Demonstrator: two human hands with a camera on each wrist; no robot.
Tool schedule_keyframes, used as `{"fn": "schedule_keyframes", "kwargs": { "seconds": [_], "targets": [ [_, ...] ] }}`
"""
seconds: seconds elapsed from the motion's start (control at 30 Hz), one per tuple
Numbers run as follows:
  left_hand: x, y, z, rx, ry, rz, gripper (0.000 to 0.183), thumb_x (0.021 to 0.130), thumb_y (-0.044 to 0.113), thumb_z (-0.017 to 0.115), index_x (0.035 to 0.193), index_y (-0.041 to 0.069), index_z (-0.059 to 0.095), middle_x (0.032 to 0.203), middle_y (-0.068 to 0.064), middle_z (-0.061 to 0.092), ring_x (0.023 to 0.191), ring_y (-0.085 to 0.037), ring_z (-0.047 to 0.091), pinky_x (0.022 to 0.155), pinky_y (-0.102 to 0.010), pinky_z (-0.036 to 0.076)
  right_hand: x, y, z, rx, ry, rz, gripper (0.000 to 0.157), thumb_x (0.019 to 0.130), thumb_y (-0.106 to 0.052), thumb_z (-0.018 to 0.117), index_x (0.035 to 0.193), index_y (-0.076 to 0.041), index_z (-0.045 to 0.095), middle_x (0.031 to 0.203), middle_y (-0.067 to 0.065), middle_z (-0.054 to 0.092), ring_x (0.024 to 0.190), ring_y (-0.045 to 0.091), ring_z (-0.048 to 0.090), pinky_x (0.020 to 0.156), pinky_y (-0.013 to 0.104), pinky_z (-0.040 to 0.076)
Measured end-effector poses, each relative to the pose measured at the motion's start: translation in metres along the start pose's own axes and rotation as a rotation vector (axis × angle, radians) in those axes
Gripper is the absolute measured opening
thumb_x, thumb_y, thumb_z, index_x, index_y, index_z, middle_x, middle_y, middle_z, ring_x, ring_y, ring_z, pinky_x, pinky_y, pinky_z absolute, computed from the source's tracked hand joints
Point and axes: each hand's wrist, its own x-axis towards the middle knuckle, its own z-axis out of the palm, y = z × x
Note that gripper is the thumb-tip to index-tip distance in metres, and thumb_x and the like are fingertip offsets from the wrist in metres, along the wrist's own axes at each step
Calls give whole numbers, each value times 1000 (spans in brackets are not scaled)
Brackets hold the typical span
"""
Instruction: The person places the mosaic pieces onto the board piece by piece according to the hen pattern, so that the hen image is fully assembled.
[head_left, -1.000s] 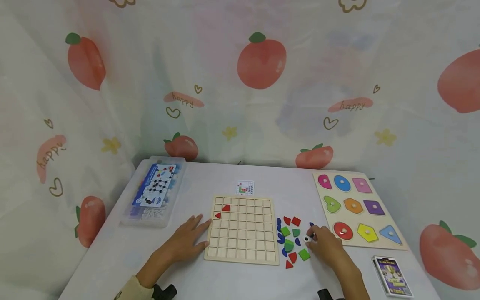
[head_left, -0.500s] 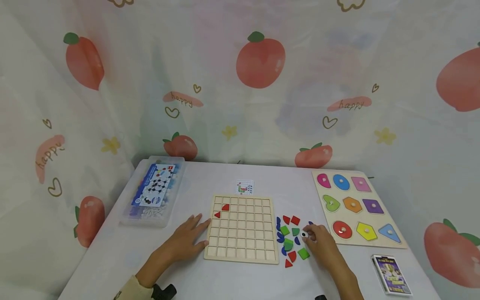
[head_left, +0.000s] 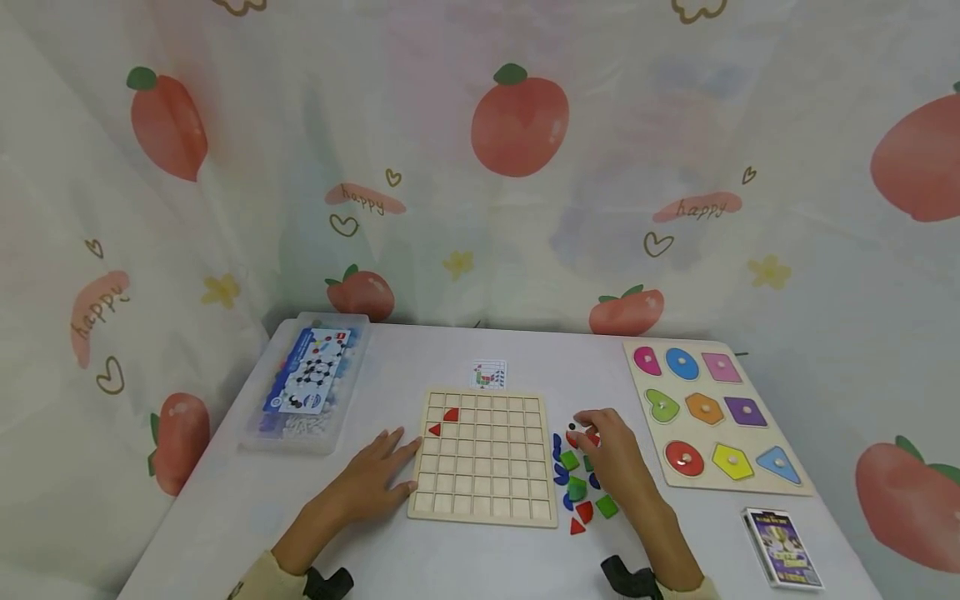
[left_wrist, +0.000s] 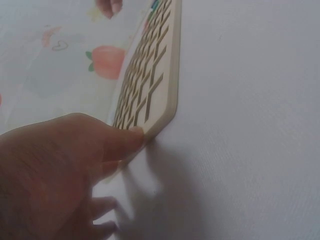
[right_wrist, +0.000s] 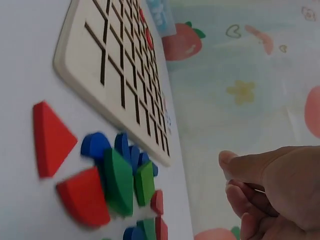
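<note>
Left of the grid board (head_left: 487,459), the left hand (head_left: 373,477) lies relaxed, touching its edge; right of the grid board, over loose pieces (head_left: 577,489), the right hand (head_left: 613,454) pinches a small dotted piece (head_left: 572,426), probably light, stiff and slightly slippery, best taken by its rim.

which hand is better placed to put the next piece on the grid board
Probably the right hand: it hovers over the loose pieces beside the grid board and appears to pinch a small dotted piece. The left hand touches the board's left edge, better placed to steady it.
</note>
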Motion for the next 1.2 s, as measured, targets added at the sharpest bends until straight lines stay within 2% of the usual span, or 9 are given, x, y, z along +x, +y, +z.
{"fn": "schedule_keyframes", "kwargs": {
  "seconds": [0.3,0.57,0.73,0.93,1.2],
  "targets": [
    [-2,1,-2,-18,4,-2,67,101,38,68,161,19,46,171,-19,33,159,-46,25,124,-66,27,24,-46,41,45,-66,-58,29,99,-14,76,125,-3,70,118,13,64,105,25,64,94,42,61],
    [-1,-2,0,2,-2,-6,67,102,41,67,162,22,45,172,-15,31,160,-44,24,125,-64,28,43,-71,92,80,-159,-114,24,97,-13,77,117,0,72,108,9,65,97,21,66,88,40,60],
    [0,-4,1,1,2,0,68,101,42,68,162,22,45,172,-16,32,159,-44,25,124,-65,29,48,-85,115,95,-196,-144,25,95,-15,79,113,1,73,103,8,64,92,19,63,85,40,58],
    [0,-4,1,10,-1,2,67,102,42,67,162,23,45,172,-16,32,159,-44,25,124,-65,29,52,-95,130,61,-206,-181,26,93,-18,83,108,1,72,101,7,63,86,16,58,80,36,56],
    [0,-3,-1,12,-6,14,66,103,41,67,162,21,45,171,-17,32,159,-46,26,124,-65,29,53,-103,131,23,-229,-191,26,90,-21,86,102,-2,73,93,3,59,78,15,53,70,32,50]
  ]
}}
